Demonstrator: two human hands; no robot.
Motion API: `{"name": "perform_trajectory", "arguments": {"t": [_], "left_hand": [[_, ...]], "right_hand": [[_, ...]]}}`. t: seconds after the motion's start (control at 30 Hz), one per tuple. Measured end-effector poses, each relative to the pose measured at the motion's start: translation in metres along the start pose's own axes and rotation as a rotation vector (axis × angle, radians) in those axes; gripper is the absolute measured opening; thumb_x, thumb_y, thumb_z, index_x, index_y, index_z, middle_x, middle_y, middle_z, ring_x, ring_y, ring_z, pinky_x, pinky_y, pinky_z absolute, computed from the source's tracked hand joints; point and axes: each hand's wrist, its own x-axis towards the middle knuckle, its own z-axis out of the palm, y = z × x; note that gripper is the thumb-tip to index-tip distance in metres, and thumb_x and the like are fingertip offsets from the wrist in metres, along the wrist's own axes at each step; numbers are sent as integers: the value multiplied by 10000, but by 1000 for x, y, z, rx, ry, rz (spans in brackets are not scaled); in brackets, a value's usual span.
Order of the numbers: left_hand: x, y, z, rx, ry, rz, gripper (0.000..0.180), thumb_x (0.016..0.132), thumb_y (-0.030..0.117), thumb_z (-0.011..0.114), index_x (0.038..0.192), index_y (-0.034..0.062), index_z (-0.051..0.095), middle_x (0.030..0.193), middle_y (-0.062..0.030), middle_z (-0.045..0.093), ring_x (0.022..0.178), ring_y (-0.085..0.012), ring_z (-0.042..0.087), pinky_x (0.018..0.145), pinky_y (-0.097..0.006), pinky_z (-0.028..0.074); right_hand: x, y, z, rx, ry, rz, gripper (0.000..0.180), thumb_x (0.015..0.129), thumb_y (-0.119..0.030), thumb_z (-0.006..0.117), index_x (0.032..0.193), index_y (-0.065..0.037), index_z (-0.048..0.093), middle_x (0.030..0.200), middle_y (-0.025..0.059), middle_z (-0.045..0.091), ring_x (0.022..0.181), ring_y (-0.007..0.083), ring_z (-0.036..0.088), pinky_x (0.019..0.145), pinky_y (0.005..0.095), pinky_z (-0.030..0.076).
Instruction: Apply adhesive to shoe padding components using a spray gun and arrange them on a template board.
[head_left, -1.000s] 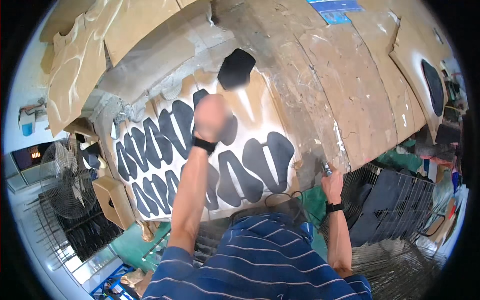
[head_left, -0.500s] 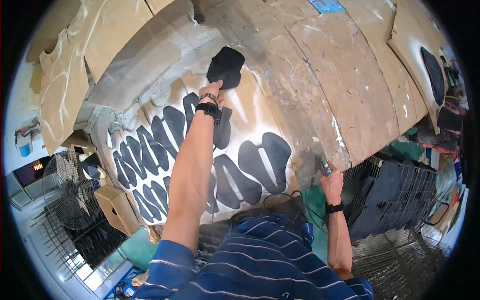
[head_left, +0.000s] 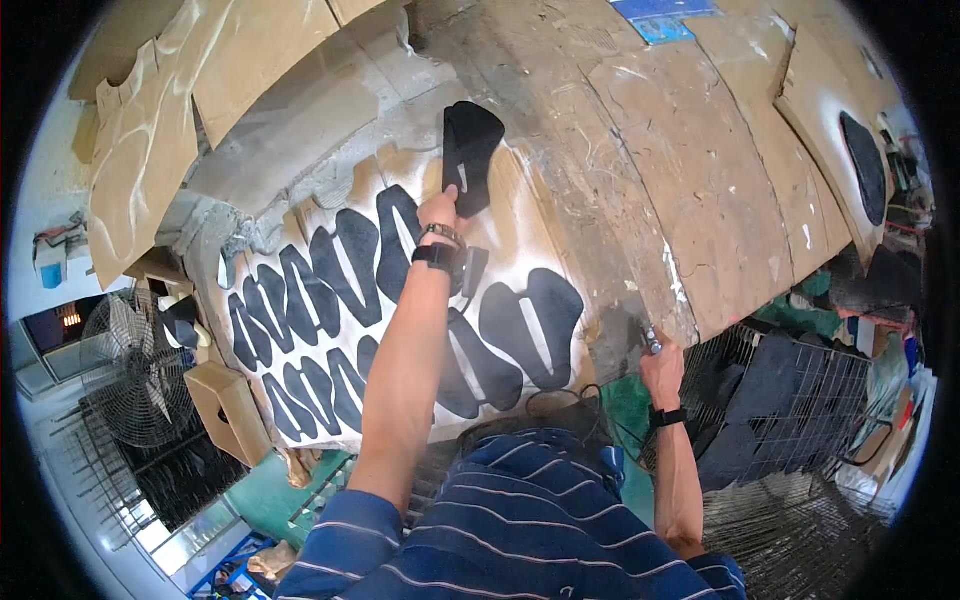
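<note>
My left hand pinches black insole-shaped pieces over the far end of a cardboard sheet coated with white overspray. The held pieces overlap, with a narrow gap showing between them. Several similar black insoles lie in two rows on the sheet, some hidden under my left forearm. At the table's near edge, to the right, my right hand is closed round a small metal-tipped tool; its body is hidden by the fingers.
Brown cardboard covers the table to the right. A black hose loops by the near edge. Wire racks with dark pieces stand at right. At left are a fan and a cardboard box. Another black piece lies far right.
My left hand has shifted slightly right and nearer with the black pieces, which have turned and now show a gap between them. My right hand stays almost in place.
</note>
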Motion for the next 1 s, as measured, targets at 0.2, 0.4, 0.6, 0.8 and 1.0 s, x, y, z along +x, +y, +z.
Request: {"name": "perform_trajectory", "arguments": {"t": [0.2, 0.4, 0.6, 0.8, 1.0], "left_hand": [[-19, -26, -7, -200, -51, -101, 171, 978, 99, 684, 1074, -38, 649, 930, -109, 687, 821, -284, 699, 700, -436, 612], [-20, 5, 1, -337, -452, -155, 254, 987, 95, 672, 1195, -36, 609, 1115, -155, 678, 1009, -272, 687, 824, -382, 627], [-1, 140, 11, -458, -529, 69, 197, 982, -35, 603, 1161, -103, 556, 1176, -187, 626, 1047, -302, 657, 968, -408, 606], [-58, 143, 6, -401, -672, 329, 107, 993, -21, 588, 1073, -89, 611, 1040, -132, 650, 989, -251, 666, 972, -403, 593], [-47, 30, -28, -165, -421, -67, 222, 966, -83, 587, 1164, -117, 494, 1201, -182, 593, 1010, -286, 661, 917, -432, 630]], "right_hand": [[0, 0, -1, -4, -11, 24, 456, 775, -34, 619, 1221, -54, 716, 994, 315, 699, 975, 478, 676, 854, 514, 546], [-1, 6, 3, -12, 5, -9, 449, 775, -43, 641, 1218, -48, 714, 986, 311, 700, 959, 477, 678, 839, 521, 544], [-1, -3, 2, -11, -6, -26, 440, 781, -52, 661, 1218, -51, 712, 969, 319, 698, 941, 476, 683, 822, 521, 548], [-4, -1, -3, -31, -1, 9, 443, 786, -61, 672, 1228, -55, 707, 961, 324, 695, 935, 480, 683, 812, 522, 552], [2, 3, 4, -49, -24, -40, 427, 797, -73, 681, 1222, -36, 707, 958, 327, 694, 932, 484, 683, 816, 526, 552]]}}
